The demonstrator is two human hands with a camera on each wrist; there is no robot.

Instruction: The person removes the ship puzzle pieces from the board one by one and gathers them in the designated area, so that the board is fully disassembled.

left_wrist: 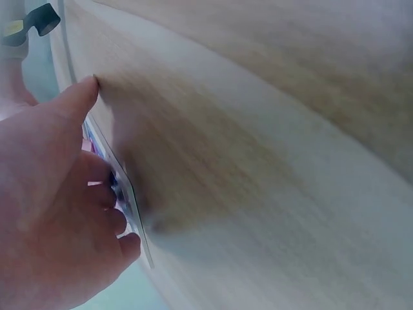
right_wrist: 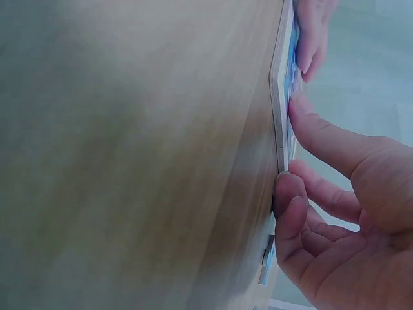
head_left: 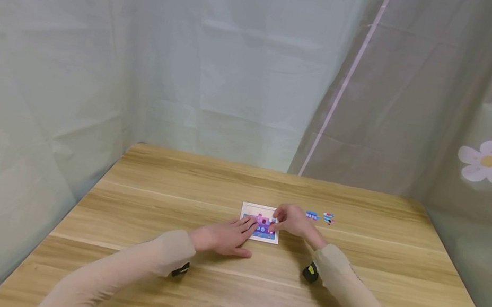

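A white-framed jigsaw puzzle board (head_left: 258, 237) with a pink, purple and blue picture lies on the table in the head view. My left hand (head_left: 233, 234) rests on its left part, fingers extended over the picture and thumb out to the side. At the board's right side, my right hand (head_left: 293, 220) pinches a small puzzle piece (head_left: 271, 226) with red on it between thumb and forefinger. In the right wrist view the right thumb (right_wrist: 316, 126) touches the picture, while the other fingers curl at the board's edge (right_wrist: 279, 110). The piece is mostly hidden there.
Loose puzzle pieces lie right of the board: a blue one (head_left: 312, 215) and a multicoloured group (head_left: 328, 218). The wooden table (head_left: 222, 300) is backed by hanging curtains (head_left: 240, 67), with white flowers on the right one. A black wrist device (head_left: 311, 273) shows beneath the right sleeve.
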